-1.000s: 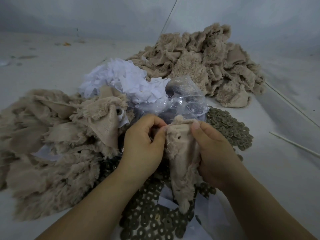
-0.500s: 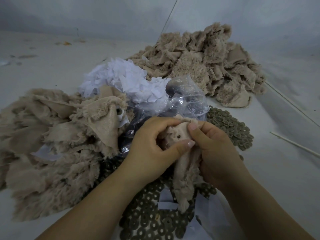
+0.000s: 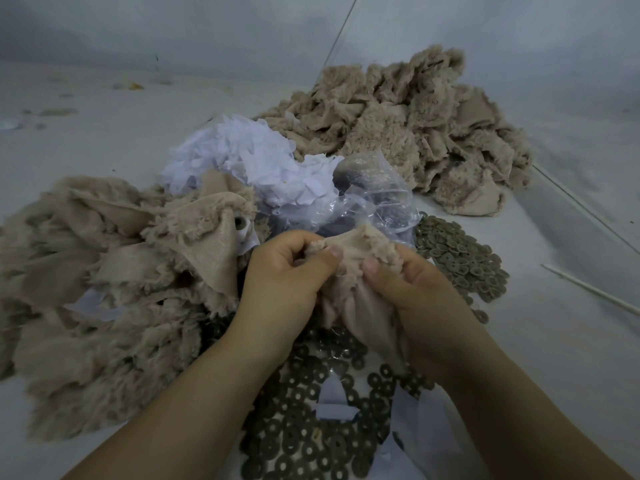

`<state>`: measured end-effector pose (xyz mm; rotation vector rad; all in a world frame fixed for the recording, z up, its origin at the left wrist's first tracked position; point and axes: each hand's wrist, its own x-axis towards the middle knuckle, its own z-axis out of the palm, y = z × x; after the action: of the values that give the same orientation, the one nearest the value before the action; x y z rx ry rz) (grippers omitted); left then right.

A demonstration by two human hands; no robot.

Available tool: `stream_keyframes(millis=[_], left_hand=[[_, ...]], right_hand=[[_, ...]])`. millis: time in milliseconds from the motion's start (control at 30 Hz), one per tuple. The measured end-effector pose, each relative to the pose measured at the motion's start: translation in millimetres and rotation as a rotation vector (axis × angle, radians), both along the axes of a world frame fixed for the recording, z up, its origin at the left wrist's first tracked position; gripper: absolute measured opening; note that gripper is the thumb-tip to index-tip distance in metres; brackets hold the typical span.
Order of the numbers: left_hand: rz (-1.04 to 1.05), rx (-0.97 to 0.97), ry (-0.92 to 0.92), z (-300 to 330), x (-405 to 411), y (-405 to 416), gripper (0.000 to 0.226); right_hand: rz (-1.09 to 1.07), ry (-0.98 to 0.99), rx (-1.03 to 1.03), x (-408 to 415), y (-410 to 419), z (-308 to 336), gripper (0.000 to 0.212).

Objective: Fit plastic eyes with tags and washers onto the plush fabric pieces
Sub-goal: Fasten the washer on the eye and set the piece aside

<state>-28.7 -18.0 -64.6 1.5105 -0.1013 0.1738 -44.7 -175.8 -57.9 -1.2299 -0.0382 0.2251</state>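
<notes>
— So why are both hands bunched up on that one plush piece [image 3: 349,306]?

— Probably to work at one spot in the cloth. The left hand [image 3: 287,282] pinches its upper edge between thumb and curled fingers, and the right hand [image 3: 415,299] has its fingers curled round the fabric from the other side, thumb pressed on top. The piece hangs between them, above the washers [image 3: 304,438] spread at the near edge of the surface.

— Is an eye going in?

— I cannot tell; no eye shows in the held piece, the folds and thumbs cover that spot.

— And the supplies?

— All within reach, it seems. Just behind the hands lies a clear plastic bag [image 3: 374,199] with dark things inside, likely the eyes; white tags [image 3: 256,161] are heaped behind that, and more washers [image 3: 460,258] lie to the right.

— The two fabric heaps?

— My guess is sorting: the left pile [image 3: 93,271] shows a fitted eye with a tag [image 3: 239,223], so done pieces go there; the far pile [image 3: 415,133], toward the back right, looks untouched.
</notes>
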Motion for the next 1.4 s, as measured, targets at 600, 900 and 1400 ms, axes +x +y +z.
stream_keyframes(millis=[600, 900, 1400], left_hand=[[-0.183, 0.093, -0.106, 0.6, -6.9, 3.7, 0.031], [-0.158, -0.066, -0.096, -2.5, -3.8, 2.9, 0.014], [-0.208, -0.203, 0.067, -2.9, -8.3, -0.9, 0.017]], right_hand=[[0.131, 0.179, 0.153, -3.8, 4.6, 5.7, 0.032], [0.155, 0.267, 0.227, -2.7, 2.0, 6.7, 0.039], [0.122, 0.398, 0.251, 0.4, 1.7, 5.8, 0.039]])
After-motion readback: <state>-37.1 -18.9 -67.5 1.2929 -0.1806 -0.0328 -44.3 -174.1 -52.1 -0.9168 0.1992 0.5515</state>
